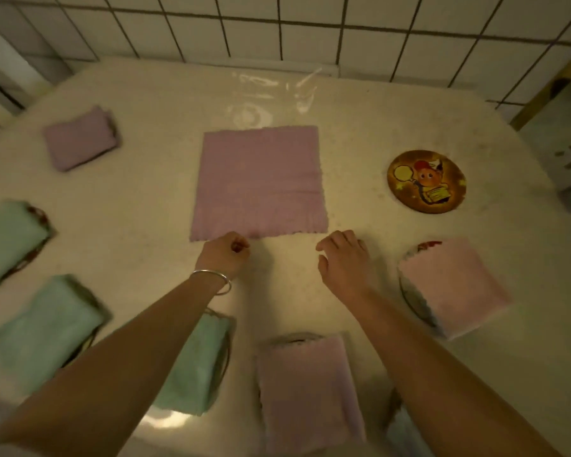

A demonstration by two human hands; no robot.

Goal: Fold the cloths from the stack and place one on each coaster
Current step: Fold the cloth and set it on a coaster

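Cloth (259, 181) lies flat at counter (152, 179) centre, left hand (225, 255) pinching its near edge with curled fingers, right hand (343, 258) loose-fingered, holding nothing; a one-sided lift could skew the fold.

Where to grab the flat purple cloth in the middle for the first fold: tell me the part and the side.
Take the purple cloth by its two near corners, coming from the near edge where both hands already are. It lies spread flat and square, so that edge can lift and fold away toward the wall. The left hand sits at the near-left corner; the right hand is just off the near-right one.
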